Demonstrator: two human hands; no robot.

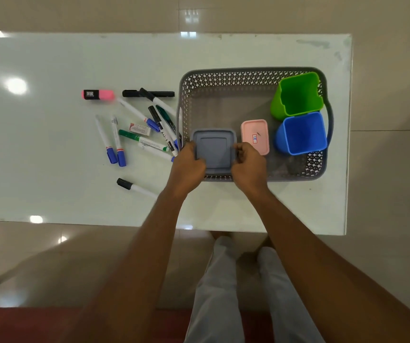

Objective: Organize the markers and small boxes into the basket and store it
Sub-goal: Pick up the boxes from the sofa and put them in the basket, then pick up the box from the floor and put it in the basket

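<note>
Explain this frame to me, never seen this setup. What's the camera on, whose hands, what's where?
There is no robot here. One wide-angle camera is worn on a person's head and looks down, so you see their own arms, and their legs below the table edge.

The left hand and right hand grip opposite sides of a grey square box, at the near left corner of a grey perforated basket. Whether the box already rests on the basket floor is unclear.

Also in the basket are a pink box, a green cup and a blue cup.

On the white table, left of the basket, lie loose markers, a pink highlighter and a small carton.
</note>
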